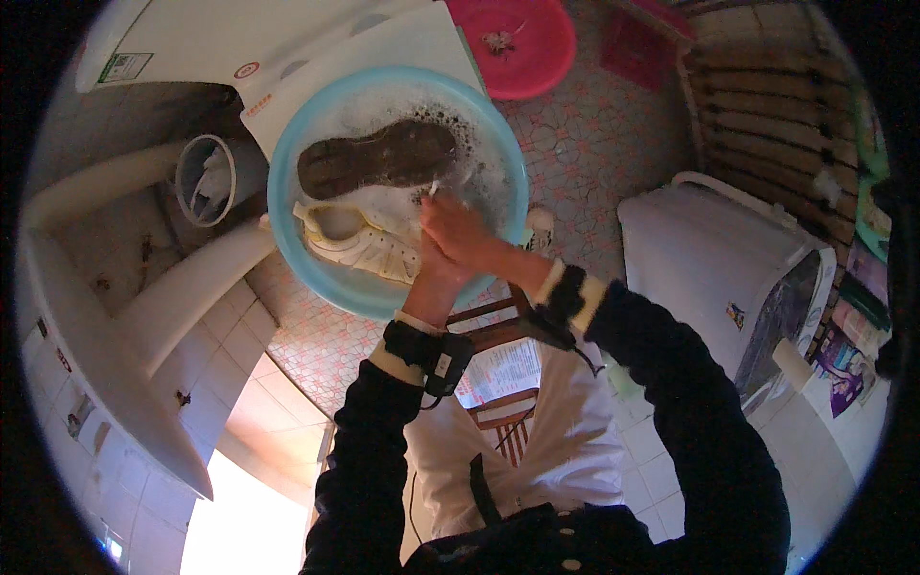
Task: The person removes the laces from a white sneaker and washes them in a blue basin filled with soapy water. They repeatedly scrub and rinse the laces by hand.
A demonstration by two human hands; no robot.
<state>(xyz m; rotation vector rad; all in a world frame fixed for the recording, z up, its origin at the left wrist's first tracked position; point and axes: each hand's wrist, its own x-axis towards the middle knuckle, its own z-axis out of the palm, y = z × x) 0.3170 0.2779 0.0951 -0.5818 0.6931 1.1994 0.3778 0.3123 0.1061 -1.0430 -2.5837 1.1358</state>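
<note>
My right hand (460,228) and my left hand (440,264) are pressed together over the front of a light blue plastic basin (279,223) of sudsy water. The right hand's fingers are curled, and a small white thing (434,188) sticks out at them; it is too small to name. Most of the left hand's fingers are hidden behind the right hand. Just left of the hands, a white lace-up sneaker (359,244) lies on its side without a visible lace, its toe partly covered by the hands. Farther back, another shoe lies with its dark brown sole (381,159) up.
Behind the basin stands a white appliance (345,43). A pink basin (532,57) holds a small whitish clump. To the left are a wash basin (122,388) and a lidless bin (231,169). A white washing machine (704,237) is at right. Below my arms is a wooden stool (496,334).
</note>
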